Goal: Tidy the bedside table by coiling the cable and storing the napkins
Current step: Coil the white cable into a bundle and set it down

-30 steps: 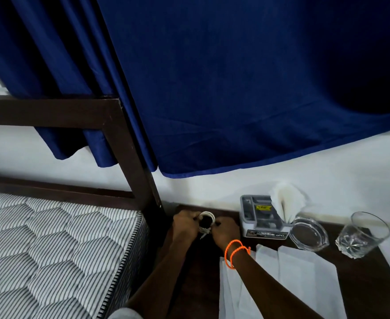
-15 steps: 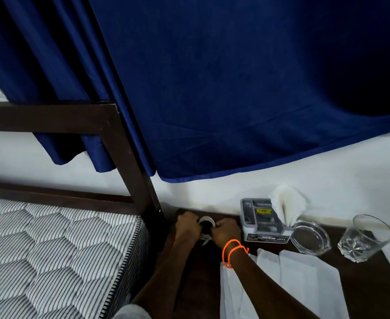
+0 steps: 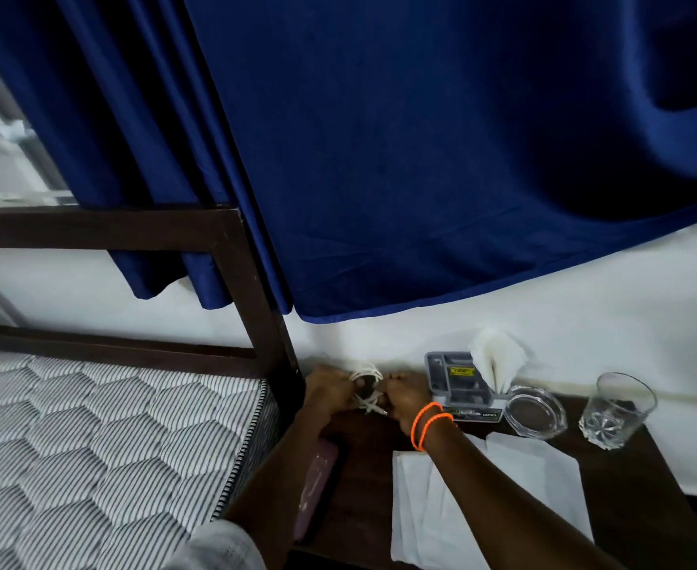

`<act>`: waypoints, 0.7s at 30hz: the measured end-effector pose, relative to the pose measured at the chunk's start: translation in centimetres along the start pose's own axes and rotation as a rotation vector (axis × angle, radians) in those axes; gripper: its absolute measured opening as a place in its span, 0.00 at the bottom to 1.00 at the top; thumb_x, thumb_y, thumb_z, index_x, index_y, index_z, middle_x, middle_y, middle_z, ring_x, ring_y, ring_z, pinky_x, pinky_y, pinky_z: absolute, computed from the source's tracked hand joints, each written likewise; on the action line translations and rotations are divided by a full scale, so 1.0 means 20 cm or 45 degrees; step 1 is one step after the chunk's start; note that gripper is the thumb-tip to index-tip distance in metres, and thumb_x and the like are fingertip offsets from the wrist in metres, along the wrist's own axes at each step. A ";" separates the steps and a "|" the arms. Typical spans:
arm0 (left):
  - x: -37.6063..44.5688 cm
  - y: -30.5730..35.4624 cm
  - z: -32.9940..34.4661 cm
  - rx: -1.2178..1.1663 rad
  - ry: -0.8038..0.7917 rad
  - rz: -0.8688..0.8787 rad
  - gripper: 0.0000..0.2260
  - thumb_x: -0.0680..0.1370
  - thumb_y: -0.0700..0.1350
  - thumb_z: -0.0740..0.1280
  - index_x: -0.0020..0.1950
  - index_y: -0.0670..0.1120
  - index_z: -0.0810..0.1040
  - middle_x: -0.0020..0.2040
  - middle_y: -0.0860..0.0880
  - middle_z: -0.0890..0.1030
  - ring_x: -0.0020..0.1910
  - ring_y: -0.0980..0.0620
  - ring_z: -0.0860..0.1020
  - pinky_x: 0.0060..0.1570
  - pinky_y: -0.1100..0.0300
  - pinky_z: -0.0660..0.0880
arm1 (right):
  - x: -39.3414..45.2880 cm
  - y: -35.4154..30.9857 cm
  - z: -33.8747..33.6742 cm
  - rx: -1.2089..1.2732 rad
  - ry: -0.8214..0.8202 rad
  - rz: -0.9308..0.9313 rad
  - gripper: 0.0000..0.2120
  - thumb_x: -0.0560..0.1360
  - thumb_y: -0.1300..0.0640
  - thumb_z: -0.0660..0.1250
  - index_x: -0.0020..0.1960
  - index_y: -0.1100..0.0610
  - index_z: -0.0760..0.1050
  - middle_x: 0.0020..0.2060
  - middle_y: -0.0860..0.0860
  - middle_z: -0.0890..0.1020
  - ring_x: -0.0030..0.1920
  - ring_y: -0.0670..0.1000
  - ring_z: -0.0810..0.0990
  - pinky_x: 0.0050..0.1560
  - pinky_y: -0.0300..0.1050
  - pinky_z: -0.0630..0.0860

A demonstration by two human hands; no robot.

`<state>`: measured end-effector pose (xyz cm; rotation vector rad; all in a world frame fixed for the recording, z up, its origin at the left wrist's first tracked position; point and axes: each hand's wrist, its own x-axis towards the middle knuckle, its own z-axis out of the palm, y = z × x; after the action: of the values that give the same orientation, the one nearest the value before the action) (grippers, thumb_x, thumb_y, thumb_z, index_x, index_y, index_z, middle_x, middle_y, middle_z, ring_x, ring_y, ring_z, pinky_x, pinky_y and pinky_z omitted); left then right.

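Both hands, left hand (image 3: pixel 330 390) and right hand (image 3: pixel 406 394), grip the nearly coiled thin white cable (image 3: pixel 365 382) at the dark wooden bench's (image 3: pixel 642 479) far left; flat white paper napkins (image 3: pixel 536 466) remain unstored.

fingers (image 3: pixel 338 384) partly hidden behind cable (image 3: pixel 365 374), napkins (image 3: pixel 523 466) partly under forearm

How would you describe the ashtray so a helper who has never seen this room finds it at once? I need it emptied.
Start at the dark wooden bedside table to the right of the bed. Along its back edge by the white wall, the ashtray sits between the grey napkin holder and the drinking glass. It is the low, wide, clear glass dish, much shallower than the tall tumbler beside it.
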<state>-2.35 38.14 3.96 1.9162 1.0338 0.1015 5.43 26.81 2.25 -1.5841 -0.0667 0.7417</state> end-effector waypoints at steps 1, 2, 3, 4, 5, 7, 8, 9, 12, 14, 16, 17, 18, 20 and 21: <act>-0.04 0.03 -0.03 -0.087 -0.045 -0.011 0.06 0.77 0.42 0.73 0.49 0.39 0.84 0.54 0.38 0.84 0.50 0.43 0.84 0.52 0.49 0.83 | -0.04 -0.04 -0.01 0.043 -0.032 0.013 0.14 0.73 0.74 0.66 0.32 0.59 0.74 0.27 0.56 0.75 0.24 0.49 0.73 0.29 0.41 0.71; -0.09 0.05 -0.06 -0.182 -0.057 -0.003 0.05 0.76 0.39 0.74 0.47 0.38 0.83 0.52 0.37 0.84 0.47 0.43 0.85 0.49 0.48 0.84 | -0.08 -0.07 -0.03 0.071 -0.056 0.008 0.14 0.73 0.73 0.66 0.33 0.60 0.75 0.26 0.55 0.75 0.22 0.47 0.73 0.26 0.39 0.72; -0.14 0.07 -0.10 -0.321 -0.085 -0.011 0.05 0.75 0.37 0.75 0.47 0.36 0.83 0.50 0.37 0.84 0.44 0.44 0.86 0.46 0.48 0.85 | -0.13 -0.11 -0.05 0.085 -0.070 -0.012 0.12 0.74 0.73 0.67 0.35 0.60 0.77 0.27 0.54 0.76 0.21 0.46 0.74 0.23 0.38 0.71; -0.20 0.10 -0.14 -0.443 -0.117 -0.009 0.05 0.75 0.36 0.75 0.47 0.35 0.82 0.48 0.38 0.85 0.41 0.46 0.86 0.42 0.50 0.85 | -0.18 -0.15 -0.06 0.089 -0.078 -0.036 0.11 0.74 0.72 0.68 0.36 0.61 0.78 0.28 0.55 0.77 0.22 0.46 0.74 0.23 0.37 0.71; -0.25 0.13 -0.17 -0.561 -0.135 -0.008 0.05 0.74 0.35 0.76 0.46 0.34 0.82 0.47 0.38 0.85 0.38 0.47 0.87 0.37 0.54 0.84 | -0.22 -0.19 -0.08 0.095 -0.092 -0.052 0.09 0.74 0.70 0.70 0.38 0.60 0.78 0.30 0.56 0.77 0.25 0.47 0.75 0.24 0.37 0.72; -0.36 0.20 -0.21 -0.697 -0.074 -0.003 0.06 0.74 0.34 0.76 0.47 0.33 0.81 0.46 0.37 0.85 0.37 0.46 0.86 0.31 0.58 0.82 | -0.33 -0.25 -0.10 0.106 -0.157 -0.078 0.08 0.72 0.64 0.76 0.42 0.58 0.77 0.35 0.56 0.80 0.32 0.50 0.79 0.32 0.43 0.79; -0.41 0.23 -0.23 -0.735 -0.014 0.009 0.08 0.74 0.34 0.76 0.49 0.31 0.81 0.47 0.35 0.84 0.39 0.44 0.86 0.31 0.59 0.82 | -0.39 -0.28 -0.11 0.064 -0.179 -0.110 0.10 0.71 0.61 0.78 0.45 0.58 0.76 0.39 0.56 0.81 0.38 0.52 0.81 0.37 0.48 0.82; -0.45 0.25 -0.24 -0.761 0.040 0.020 0.11 0.73 0.34 0.76 0.52 0.30 0.81 0.49 0.34 0.84 0.41 0.42 0.86 0.31 0.58 0.83 | -0.44 -0.30 -0.13 -0.022 -0.180 -0.155 0.14 0.68 0.59 0.80 0.48 0.58 0.76 0.43 0.57 0.83 0.43 0.54 0.83 0.40 0.51 0.84; -0.56 0.32 -0.27 -0.845 0.071 0.072 0.14 0.73 0.34 0.76 0.54 0.28 0.80 0.49 0.32 0.84 0.45 0.37 0.85 0.44 0.49 0.85 | -0.59 -0.36 -0.14 -0.202 -0.129 -0.272 0.22 0.64 0.60 0.83 0.53 0.62 0.77 0.47 0.61 0.83 0.47 0.58 0.85 0.42 0.56 0.85; -0.65 0.35 -0.29 -0.892 0.090 0.093 0.12 0.73 0.34 0.76 0.53 0.29 0.81 0.49 0.32 0.84 0.48 0.35 0.85 0.50 0.45 0.84 | -0.67 -0.41 -0.15 -0.219 -0.098 -0.313 0.20 0.64 0.63 0.82 0.51 0.63 0.78 0.40 0.62 0.84 0.37 0.57 0.85 0.41 0.57 0.85; -0.72 0.38 -0.31 -0.935 0.169 0.108 0.10 0.74 0.34 0.76 0.51 0.30 0.82 0.47 0.33 0.84 0.47 0.35 0.85 0.42 0.51 0.85 | -0.74 -0.45 -0.16 -0.195 -0.135 -0.325 0.16 0.66 0.65 0.81 0.50 0.65 0.80 0.36 0.63 0.84 0.30 0.55 0.81 0.43 0.58 0.85; -0.74 0.38 -0.33 -0.980 0.198 0.109 0.09 0.74 0.33 0.76 0.50 0.30 0.82 0.46 0.33 0.84 0.46 0.36 0.85 0.36 0.55 0.85 | -0.77 -0.47 -0.18 -0.185 -0.169 -0.331 0.15 0.66 0.65 0.81 0.49 0.66 0.81 0.36 0.64 0.84 0.29 0.55 0.80 0.42 0.58 0.85; -0.77 0.39 -0.34 -1.029 0.215 0.099 0.08 0.74 0.32 0.75 0.50 0.29 0.82 0.46 0.33 0.84 0.45 0.37 0.85 0.33 0.57 0.84 | -0.80 -0.49 -0.19 -0.185 -0.204 -0.338 0.14 0.67 0.65 0.80 0.49 0.67 0.81 0.37 0.65 0.84 0.28 0.55 0.79 0.41 0.55 0.85; -0.82 0.40 -0.38 -1.128 0.208 0.074 0.05 0.73 0.29 0.73 0.48 0.30 0.81 0.45 0.34 0.84 0.44 0.38 0.85 0.33 0.58 0.83 | -0.84 -0.52 -0.23 -0.207 -0.279 -0.351 0.12 0.68 0.65 0.79 0.50 0.67 0.82 0.36 0.63 0.83 0.30 0.55 0.78 0.38 0.49 0.82; -0.84 0.40 -0.39 -1.168 0.190 0.068 0.03 0.73 0.28 0.73 0.46 0.30 0.81 0.44 0.35 0.84 0.44 0.39 0.84 0.32 0.58 0.83 | -0.86 -0.54 -0.25 -0.218 -0.311 -0.359 0.10 0.70 0.65 0.78 0.49 0.66 0.83 0.36 0.62 0.82 0.31 0.54 0.78 0.38 0.48 0.82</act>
<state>-11.79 30.15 19.95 1.1015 0.8174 0.6411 -1.67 16.54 19.03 -1.5950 -0.5343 0.7169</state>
